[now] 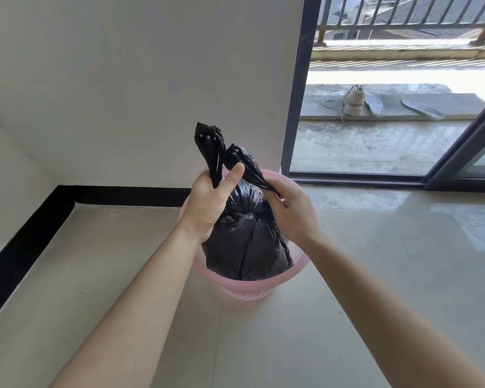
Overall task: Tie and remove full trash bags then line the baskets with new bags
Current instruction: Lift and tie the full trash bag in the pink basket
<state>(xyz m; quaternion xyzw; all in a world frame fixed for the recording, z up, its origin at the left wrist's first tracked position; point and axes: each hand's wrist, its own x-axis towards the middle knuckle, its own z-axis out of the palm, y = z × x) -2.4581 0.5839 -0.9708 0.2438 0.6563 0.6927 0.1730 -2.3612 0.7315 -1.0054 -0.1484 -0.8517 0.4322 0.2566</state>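
Observation:
A full black trash bag (247, 242) sits inside a pink plastic basket (252, 287) on the tiled floor near a wall corner. The bag's top is gathered into two twisted ends that stick up above the basket. My left hand (207, 203) grips the left end, its thumb pointing up. Just to the right, my right hand (289, 208) pinches the other end. A gathered neck shows between the two hands, below the ends.
A white wall with black skirting (34, 236) runs behind and to the left. An open sliding door (294, 88) at the right leads to a balcony holding a shoe (354, 103) and two insoles. Glossy floor tiles lie all around the basket.

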